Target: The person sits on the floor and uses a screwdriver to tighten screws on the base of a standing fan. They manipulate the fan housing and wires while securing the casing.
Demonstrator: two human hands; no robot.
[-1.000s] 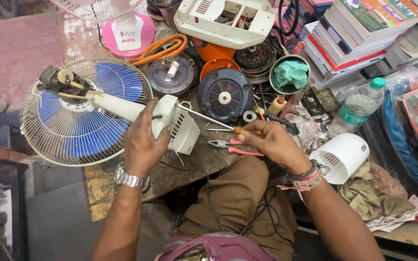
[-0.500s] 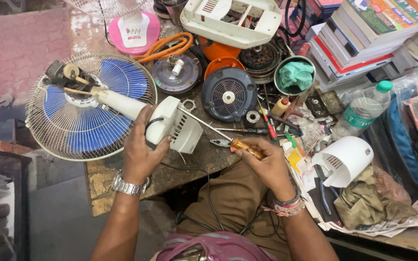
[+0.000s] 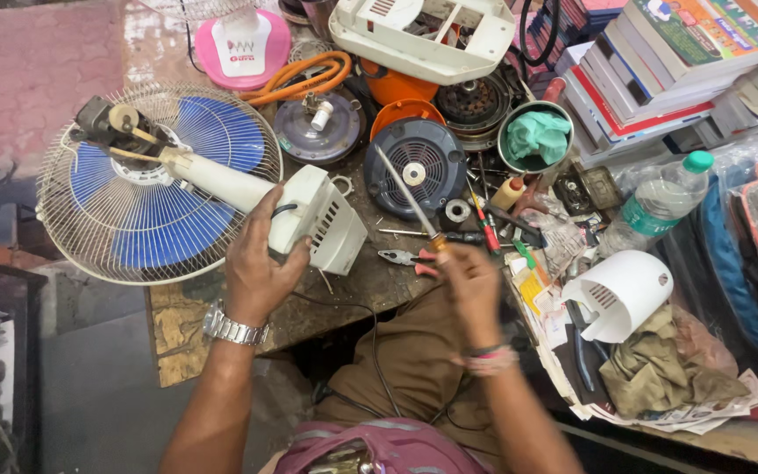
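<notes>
Pliers point(image 3: 407, 258) just beside my right hand; grey round motor cover point(image 3: 417, 167) beyond it. White plastic cover point(image 3: 620, 294), bottle point(image 3: 657, 206), books point(image 3: 660, 61) off to its right.

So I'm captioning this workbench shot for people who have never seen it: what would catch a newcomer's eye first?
Probably the blue-bladed fan in its wire cage, lying at the left of the cluttered bench, its white base gripped by the left hand. Next, the screwdriver that the right hand holds up at the centre, shaft slanting over a round dark motor cover. At far right, a stack of books.
</notes>
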